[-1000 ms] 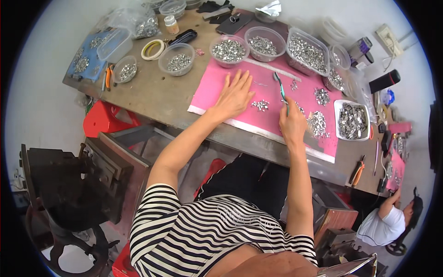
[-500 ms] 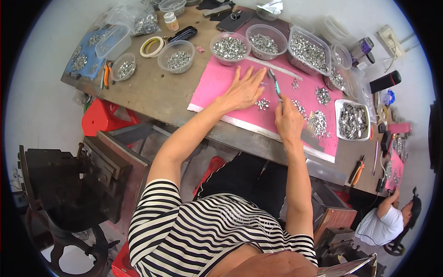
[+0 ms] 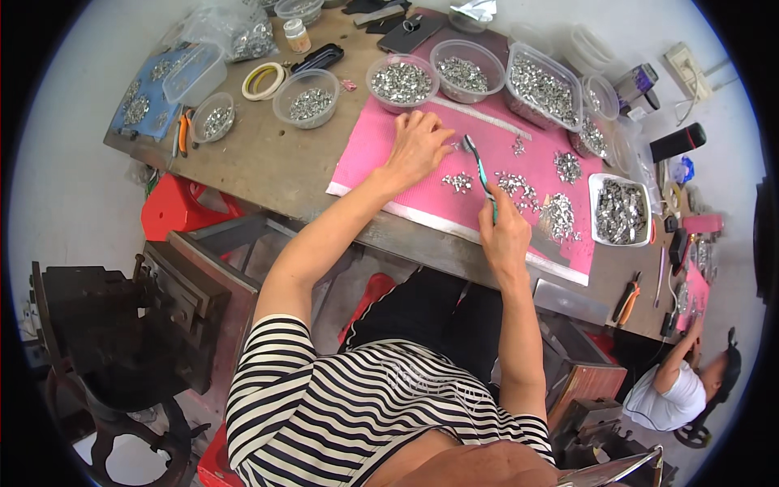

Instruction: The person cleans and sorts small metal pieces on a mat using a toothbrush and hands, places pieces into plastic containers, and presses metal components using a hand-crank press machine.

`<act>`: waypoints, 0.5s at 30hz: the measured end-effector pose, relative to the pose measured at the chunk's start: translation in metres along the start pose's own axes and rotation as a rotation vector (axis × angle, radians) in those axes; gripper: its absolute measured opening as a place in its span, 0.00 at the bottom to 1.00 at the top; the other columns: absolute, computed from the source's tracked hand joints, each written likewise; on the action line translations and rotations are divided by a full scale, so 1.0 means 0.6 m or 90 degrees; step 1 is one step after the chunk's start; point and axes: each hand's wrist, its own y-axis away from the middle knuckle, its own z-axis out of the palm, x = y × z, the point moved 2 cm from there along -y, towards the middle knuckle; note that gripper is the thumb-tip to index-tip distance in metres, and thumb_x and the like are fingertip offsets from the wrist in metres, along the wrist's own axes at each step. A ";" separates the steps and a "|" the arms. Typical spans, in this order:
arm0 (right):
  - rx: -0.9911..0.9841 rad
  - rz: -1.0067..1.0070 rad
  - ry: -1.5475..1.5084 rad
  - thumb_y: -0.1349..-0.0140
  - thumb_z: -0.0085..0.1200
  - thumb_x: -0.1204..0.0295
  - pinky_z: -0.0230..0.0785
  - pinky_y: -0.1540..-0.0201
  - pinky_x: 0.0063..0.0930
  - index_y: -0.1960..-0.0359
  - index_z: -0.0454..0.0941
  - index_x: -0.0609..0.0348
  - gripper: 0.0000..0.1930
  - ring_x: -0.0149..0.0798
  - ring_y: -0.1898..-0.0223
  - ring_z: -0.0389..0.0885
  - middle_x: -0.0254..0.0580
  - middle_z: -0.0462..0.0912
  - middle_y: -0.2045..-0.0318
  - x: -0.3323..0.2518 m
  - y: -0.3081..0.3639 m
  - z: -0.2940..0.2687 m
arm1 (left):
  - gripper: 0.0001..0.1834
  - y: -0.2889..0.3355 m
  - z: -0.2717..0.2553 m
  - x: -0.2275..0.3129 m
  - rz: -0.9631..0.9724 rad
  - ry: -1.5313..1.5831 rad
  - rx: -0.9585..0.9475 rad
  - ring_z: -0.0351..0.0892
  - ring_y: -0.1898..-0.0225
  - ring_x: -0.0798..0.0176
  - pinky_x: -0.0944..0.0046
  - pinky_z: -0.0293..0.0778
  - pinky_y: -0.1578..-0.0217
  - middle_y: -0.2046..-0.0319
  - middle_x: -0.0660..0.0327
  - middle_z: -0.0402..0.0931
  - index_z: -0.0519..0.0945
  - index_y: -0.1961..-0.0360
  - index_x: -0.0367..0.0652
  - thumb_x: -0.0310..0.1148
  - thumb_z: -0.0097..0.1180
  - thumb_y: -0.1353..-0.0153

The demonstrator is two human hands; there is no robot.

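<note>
My right hand (image 3: 505, 235) is wrapped round the handle of a toothbrush (image 3: 480, 169), teal and dark. Its bristle head points away from me, just right of my left hand. My left hand (image 3: 418, 150) rests on the pink ribbed mat (image 3: 369, 158), fingers bent and apart, with nothing visible in them. Small bright metal pieces (image 3: 458, 183) lie loose below the brush head. Further right on the mat are a spread of pieces (image 3: 517, 191), a larger heap (image 3: 558, 217) and a smaller heap (image 3: 567, 167).
Clear tubs of metal pieces (image 3: 401, 83) line the mat's far side. A white tub (image 3: 620, 211) stands at its right, orange-handled pliers (image 3: 626, 300) nearer me. Leftward are tape rolls (image 3: 264, 81) and a blue mat (image 3: 150, 97). Another person (image 3: 669, 394) sits at far right.
My left hand has drawn back slightly to the left, its fingers going from flat to bent. My right hand and the toothbrush have come slightly toward me and left.
</note>
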 end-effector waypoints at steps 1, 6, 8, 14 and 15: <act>0.000 0.001 0.000 0.39 0.53 0.74 0.75 0.69 0.44 0.52 0.77 0.58 0.13 0.53 0.71 0.83 0.50 0.83 0.69 0.003 0.002 -0.001 | 0.15 -0.003 0.003 -0.001 0.000 0.001 -0.001 0.69 0.58 0.58 0.51 0.59 0.51 0.63 0.62 0.74 0.86 0.59 0.47 0.35 0.67 0.49; 0.076 0.090 -0.119 0.38 0.53 0.78 0.72 0.70 0.35 0.49 0.78 0.61 0.15 0.45 0.75 0.82 0.51 0.83 0.70 0.024 0.025 -0.024 | 0.07 -0.022 0.017 -0.014 0.019 0.070 -0.054 0.69 0.59 0.59 0.55 0.61 0.54 0.70 0.66 0.72 0.89 0.67 0.53 0.37 0.66 0.49; 0.080 0.105 -0.122 0.38 0.53 0.79 0.71 0.70 0.32 0.49 0.77 0.61 0.15 0.42 0.76 0.80 0.49 0.82 0.71 0.029 0.044 -0.033 | 0.07 -0.026 0.029 -0.020 0.022 0.098 -0.068 0.69 0.60 0.59 0.54 0.63 0.55 0.70 0.66 0.72 0.89 0.67 0.53 0.37 0.66 0.48; 0.106 0.143 -0.120 0.37 0.52 0.80 0.68 0.71 0.25 0.47 0.77 0.63 0.16 0.31 0.76 0.76 0.43 0.81 0.72 0.053 0.098 -0.043 | 0.09 -0.040 0.025 -0.025 0.063 0.066 -0.140 0.70 0.60 0.56 0.54 0.68 0.58 0.70 0.65 0.73 0.88 0.63 0.54 0.37 0.64 0.46; 0.125 0.137 -0.129 0.37 0.52 0.80 0.68 0.71 0.24 0.47 0.77 0.63 0.16 0.30 0.76 0.76 0.43 0.82 0.71 0.057 0.106 -0.041 | 0.10 -0.043 0.022 -0.025 0.074 0.038 -0.166 0.70 0.60 0.56 0.55 0.68 0.58 0.70 0.64 0.73 0.88 0.62 0.54 0.37 0.64 0.46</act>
